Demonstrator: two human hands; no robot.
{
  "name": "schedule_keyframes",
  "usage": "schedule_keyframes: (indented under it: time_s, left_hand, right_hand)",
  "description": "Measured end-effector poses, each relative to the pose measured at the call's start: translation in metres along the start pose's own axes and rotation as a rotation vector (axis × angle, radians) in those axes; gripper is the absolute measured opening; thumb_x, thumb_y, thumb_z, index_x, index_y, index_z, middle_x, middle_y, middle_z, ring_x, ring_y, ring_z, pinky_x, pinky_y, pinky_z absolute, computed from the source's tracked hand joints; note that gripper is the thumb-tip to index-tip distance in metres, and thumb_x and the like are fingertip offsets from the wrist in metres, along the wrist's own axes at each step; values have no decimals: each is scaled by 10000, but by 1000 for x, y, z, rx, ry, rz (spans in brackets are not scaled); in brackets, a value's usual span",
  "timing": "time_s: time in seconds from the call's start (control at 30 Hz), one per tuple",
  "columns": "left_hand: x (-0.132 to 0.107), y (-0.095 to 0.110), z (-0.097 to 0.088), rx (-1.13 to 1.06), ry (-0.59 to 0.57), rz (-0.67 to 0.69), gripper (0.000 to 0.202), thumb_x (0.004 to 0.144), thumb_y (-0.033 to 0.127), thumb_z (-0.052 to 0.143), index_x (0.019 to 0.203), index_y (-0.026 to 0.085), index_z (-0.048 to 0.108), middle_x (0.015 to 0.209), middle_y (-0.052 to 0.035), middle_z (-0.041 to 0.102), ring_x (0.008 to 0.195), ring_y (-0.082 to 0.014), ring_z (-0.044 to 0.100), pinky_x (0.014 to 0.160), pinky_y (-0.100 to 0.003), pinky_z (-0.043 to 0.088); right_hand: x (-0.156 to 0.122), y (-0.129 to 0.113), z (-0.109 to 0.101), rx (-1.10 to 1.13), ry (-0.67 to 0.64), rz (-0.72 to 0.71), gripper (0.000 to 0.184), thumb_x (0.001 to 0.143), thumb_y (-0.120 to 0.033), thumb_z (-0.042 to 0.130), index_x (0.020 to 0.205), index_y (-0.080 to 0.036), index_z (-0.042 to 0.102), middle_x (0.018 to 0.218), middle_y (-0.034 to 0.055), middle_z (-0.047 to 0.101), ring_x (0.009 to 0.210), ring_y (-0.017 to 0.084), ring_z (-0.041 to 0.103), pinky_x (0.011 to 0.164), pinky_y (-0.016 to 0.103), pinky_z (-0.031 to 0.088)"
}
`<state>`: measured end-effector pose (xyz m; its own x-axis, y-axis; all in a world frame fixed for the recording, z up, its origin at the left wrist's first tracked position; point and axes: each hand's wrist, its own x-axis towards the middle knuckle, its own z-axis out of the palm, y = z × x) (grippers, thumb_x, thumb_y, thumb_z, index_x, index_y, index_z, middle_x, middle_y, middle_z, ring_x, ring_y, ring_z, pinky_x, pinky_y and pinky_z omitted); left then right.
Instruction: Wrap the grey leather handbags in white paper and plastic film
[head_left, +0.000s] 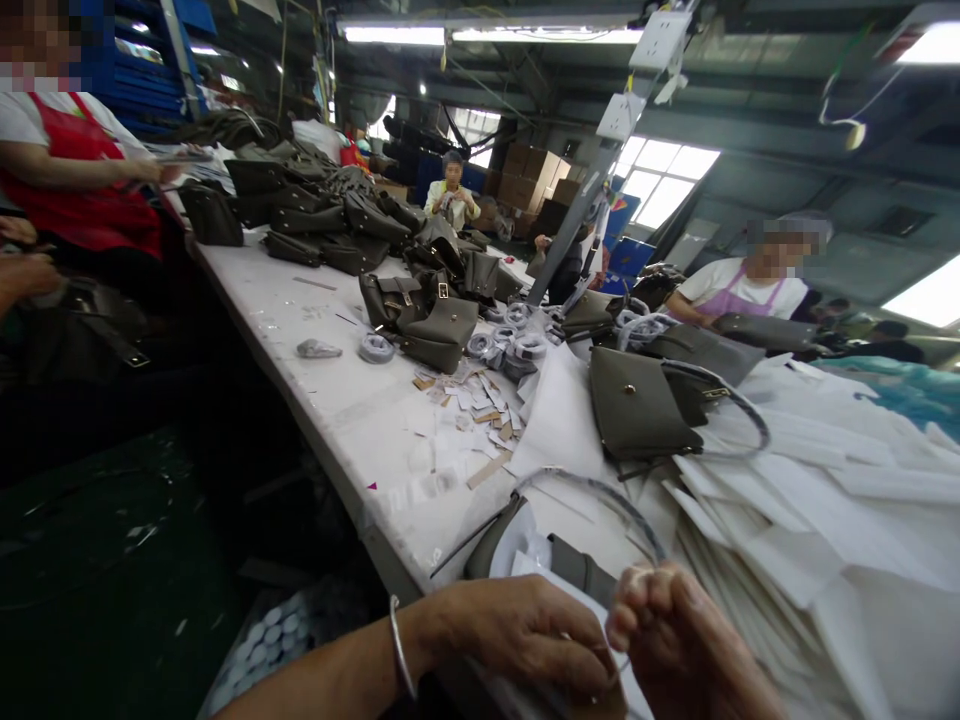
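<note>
At the table's near edge lies an olive-grey handbag point(491, 545), open, with white paper and clear plastic inside and its wrapped handle point(600, 490) arching up behind. Over the bag's near side is my left hand point(529, 630), a silver bangle on the wrist, its fingers curled down and closed. What they grip is hidden; a white sheet point(634, 690) shows between the hands. My right hand point(690, 640) is beside it, palm turned inward, fingers bent together at the bag's right side. Whether something small is pinched there cannot be made out.
Another olive handbag point(630, 405) stands beyond, beside a big pile of white sheets point(810, 500). Paper scraps point(487, 405), wrapped strap rolls point(517, 345) and more bags point(330, 210) lie along the white table point(360, 420). A slanted metal post point(574, 230) rises there. Several co-workers sit around.
</note>
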<state>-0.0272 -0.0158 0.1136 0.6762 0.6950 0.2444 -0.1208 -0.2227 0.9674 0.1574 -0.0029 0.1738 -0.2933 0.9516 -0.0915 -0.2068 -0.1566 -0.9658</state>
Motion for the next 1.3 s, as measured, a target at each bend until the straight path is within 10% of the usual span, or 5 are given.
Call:
schedule_keyframes:
  time_s: [0.13, 0.3, 0.7, 1.0, 1.3]
  left_hand:
    - [-3, -4, -38, 60, 221, -2, 568, 884, 615, 543, 1246, 182, 606, 1188, -95, 647, 1117, -241, 599, 962, -316, 457]
    - [13, -52, -87, 497, 715, -384, 238, 889, 227, 476, 969, 149, 686, 975, -111, 697, 981, -255, 631, 939, -368, 443]
    - [37, -112, -104, 261, 664, -512, 454, 837, 150, 362, 1204, 109, 625, 682, -27, 652, 516, -158, 617, 505, -233, 486]
    - [31, -109, -104, 429, 670, -430, 308, 771, 150, 488, 935, 223, 738, 866, -34, 716, 809, -205, 668, 798, -289, 485]
    - [36, -113, -105, 493, 858, -448, 101, 802, 177, 509, 776, 195, 605, 806, -34, 630, 807, -200, 577, 802, -298, 411]
  right_hand:
    - [10, -2, 0, -216, 82, 64, 362, 786, -562, 716, 828, -209, 650, 629, -17, 559, 419, 71, 392, 399, 204, 309]
    - [65, 17, -17, -770, 24, -51, 261, 842, -472, 615, 882, -214, 621, 595, -41, 576, 454, 101, 414, 441, 220, 278]
    - [191, 94, -20, -845, -484, 540, 81, 672, -214, 568, 750, -196, 566, 498, -55, 554, 370, 80, 407, 405, 207, 266]
    - [188, 110, -28, -451, -533, 511, 411, 646, -527, 715, 814, -187, 556, 642, -57, 520, 456, 57, 405, 439, 203, 360]
    - [187, 105, -28, -716, -540, 381, 310, 710, -462, 634, 845, -185, 601, 648, -35, 579, 536, 112, 530, 522, 229, 424]
